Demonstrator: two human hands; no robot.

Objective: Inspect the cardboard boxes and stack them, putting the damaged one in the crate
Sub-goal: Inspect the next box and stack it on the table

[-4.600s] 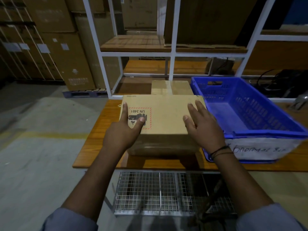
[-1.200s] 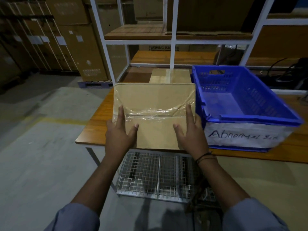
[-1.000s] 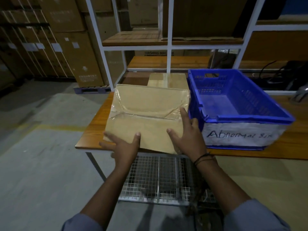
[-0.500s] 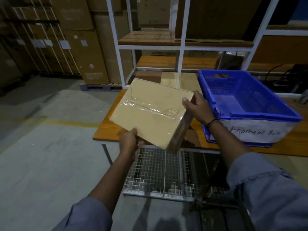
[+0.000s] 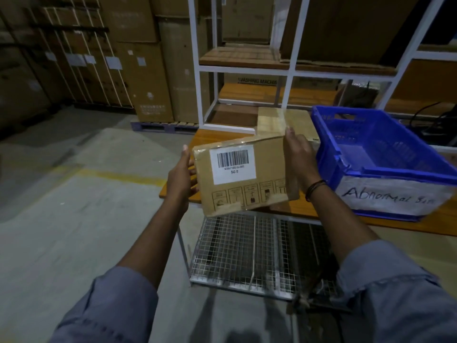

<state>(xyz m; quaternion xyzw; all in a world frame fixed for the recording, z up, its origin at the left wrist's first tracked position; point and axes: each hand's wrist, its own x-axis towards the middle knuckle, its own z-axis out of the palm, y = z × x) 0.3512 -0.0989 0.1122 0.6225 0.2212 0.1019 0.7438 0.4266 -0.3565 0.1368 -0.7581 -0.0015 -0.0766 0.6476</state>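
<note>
I hold a brown cardboard box [image 5: 257, 174] tilted in the air over the front edge of the wooden table [image 5: 311, 210]. Its face with a white barcode label and a row of handling symbols is turned toward me. My left hand [image 5: 181, 175] grips its left side. My right hand [image 5: 298, 154] holds its right edge, fingers pointing up past the top corner. A second taped cardboard box [image 5: 270, 120] lies on the table behind it. The blue plastic crate [image 5: 351, 167], labelled "Abnormal Bin", stands on the table to the right with nothing visible inside.
A wire-mesh shelf [image 5: 247, 253] sits under the table. A white metal rack [image 5: 289, 70] with wooden shelves rises behind the table. Tall stacked cartons [image 5: 148, 78] on a pallet stand at the back left. Concrete floor with a yellow line lies to the left.
The box has gone from lying on the table to lifted and turned in both hands. Its taped face has swung away and the barcode face now points at me.
</note>
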